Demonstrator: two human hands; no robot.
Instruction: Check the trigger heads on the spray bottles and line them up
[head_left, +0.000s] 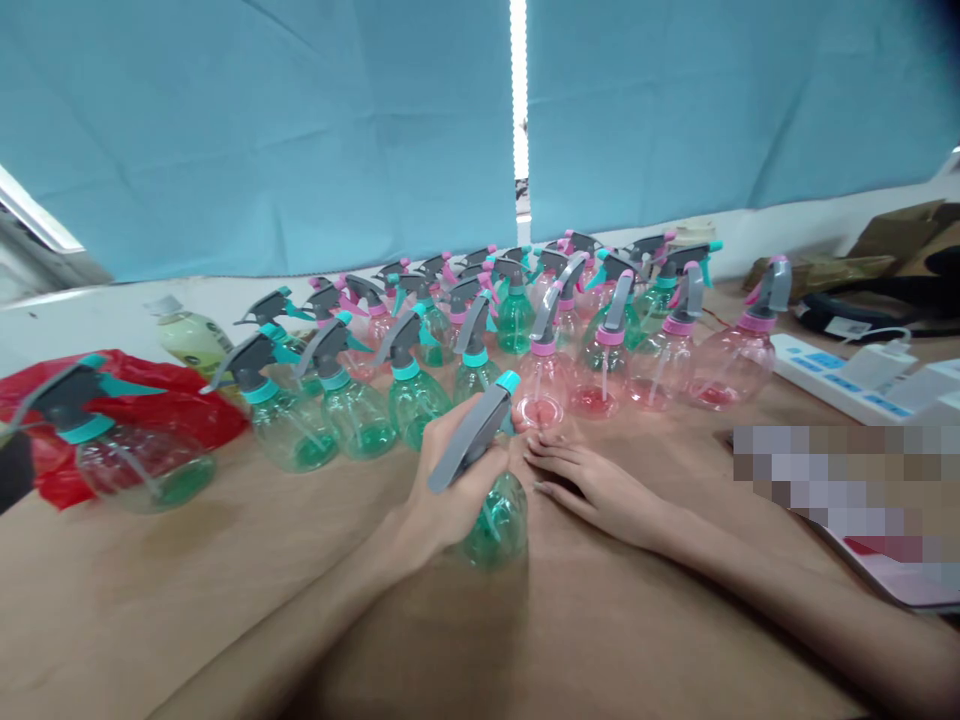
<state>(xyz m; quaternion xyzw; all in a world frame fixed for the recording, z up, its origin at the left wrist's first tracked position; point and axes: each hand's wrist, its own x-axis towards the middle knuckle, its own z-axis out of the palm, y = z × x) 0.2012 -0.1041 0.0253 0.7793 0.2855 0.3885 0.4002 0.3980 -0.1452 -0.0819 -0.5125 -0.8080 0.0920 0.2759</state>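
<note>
My left hand (442, 480) is wrapped round the neck of a green spray bottle (496, 520) with a grey trigger and teal collar (480, 430); the bottle stands on the brown table (225, 580) near its middle. My right hand (592, 485) lies flat on the table just right of that bottle, fingers stretched out toward it, holding nothing. Right behind my hands stand several more green spray bottles (352, 405) and pink spray bottles (675, 350) in rows.
A lone green spray bottle (127, 450) sits at the left in front of a red plastic bag (187, 400). A yellowish bottle (191, 335) lies behind. A white power strip (847, 375) and cables lie at the right. Blue curtains hang behind.
</note>
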